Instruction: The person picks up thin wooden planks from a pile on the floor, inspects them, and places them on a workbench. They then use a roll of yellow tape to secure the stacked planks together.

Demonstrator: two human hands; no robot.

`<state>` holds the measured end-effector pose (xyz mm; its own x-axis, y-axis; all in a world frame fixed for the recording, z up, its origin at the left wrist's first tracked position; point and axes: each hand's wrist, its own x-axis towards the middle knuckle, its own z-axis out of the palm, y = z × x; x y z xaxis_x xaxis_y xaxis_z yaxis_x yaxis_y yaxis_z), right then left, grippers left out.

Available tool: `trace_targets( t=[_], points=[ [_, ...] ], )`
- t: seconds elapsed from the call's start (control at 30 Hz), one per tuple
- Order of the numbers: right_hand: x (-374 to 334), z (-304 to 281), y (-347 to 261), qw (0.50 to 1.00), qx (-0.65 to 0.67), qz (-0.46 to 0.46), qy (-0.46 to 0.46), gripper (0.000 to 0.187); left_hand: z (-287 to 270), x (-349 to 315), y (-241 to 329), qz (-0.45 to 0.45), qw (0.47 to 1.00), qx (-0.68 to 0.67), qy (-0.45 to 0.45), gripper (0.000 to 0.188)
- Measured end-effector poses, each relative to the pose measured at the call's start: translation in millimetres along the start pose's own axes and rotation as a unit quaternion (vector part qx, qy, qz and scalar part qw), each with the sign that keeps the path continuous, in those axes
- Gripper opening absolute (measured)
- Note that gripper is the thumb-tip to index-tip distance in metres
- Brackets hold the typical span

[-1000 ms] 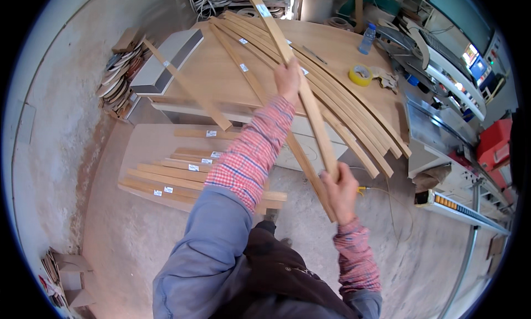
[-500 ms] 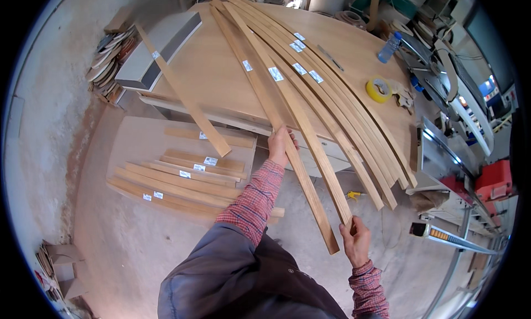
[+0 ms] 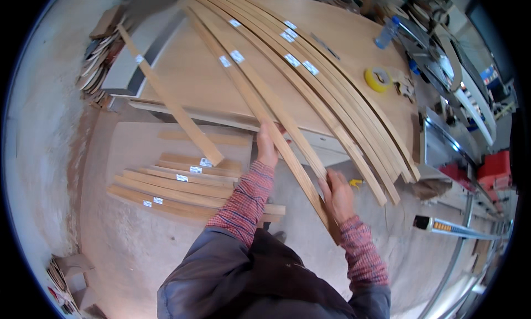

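My left hand is closed around a long wooden strip that slants from the table down toward me. My right hand grips the near end of a second wooden strip, close beside the first. Each of these two strips carries a small white label. To their right, several more long labelled strips lie fanned across the wooden table, near ends overhanging its edge. The fingertips of my left hand are partly hidden behind the strip.
Left of my arm, several shorter strips rest on a low board. A single strip leans across a white and grey panel. On the table's right are yellow tape and a blue-capped bottle. A yellow tool shows below.
My right hand has moved left and away from me, bringing the second strip in beside the first. My left hand has shifted slightly left, still holding its strip.
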<state>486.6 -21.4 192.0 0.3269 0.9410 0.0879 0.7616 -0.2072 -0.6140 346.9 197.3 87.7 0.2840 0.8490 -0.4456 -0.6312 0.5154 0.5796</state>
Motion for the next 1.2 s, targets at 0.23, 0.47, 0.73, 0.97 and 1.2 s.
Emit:
trace_targets(
  t=[0.23, 0.47, 0.73, 0.97, 1.2],
  points=[
    [-45.0, -22.6, 7.8, 0.993, -0.112, -0.009, -0.037, 0.086, 3.9, -1.1, -1.4, -0.078, 0.994, -0.048, -0.067, 0.055],
    [-74.9, -27.7, 33.5, 0.988, -0.145, 0.025, -0.054, 0.068, 25.0, -4.7, -15.3, -0.042, 0.998, -0.014, -0.033, 0.059],
    [-80.3, -16.1, 39.7, 0.987, -0.157, 0.037, 0.023, 0.073, -27.3, -19.3, 10.0, -0.004, 0.956, 0.291, -0.033, 0.045],
    [-83.9, -18.6, 45.3, 0.983, -0.176, 0.049, 0.026, 0.081, -167.2, -14.8, 13.7, 0.163, 0.296, 0.896, -0.287, 0.039],
    [-112.7, -26.3, 61.6, 0.989, -0.123, 0.084, 0.013, 0.079, -232.1, 24.5, 24.6, 0.038, 0.121, 0.914, -0.385, 0.041]
  ],
)
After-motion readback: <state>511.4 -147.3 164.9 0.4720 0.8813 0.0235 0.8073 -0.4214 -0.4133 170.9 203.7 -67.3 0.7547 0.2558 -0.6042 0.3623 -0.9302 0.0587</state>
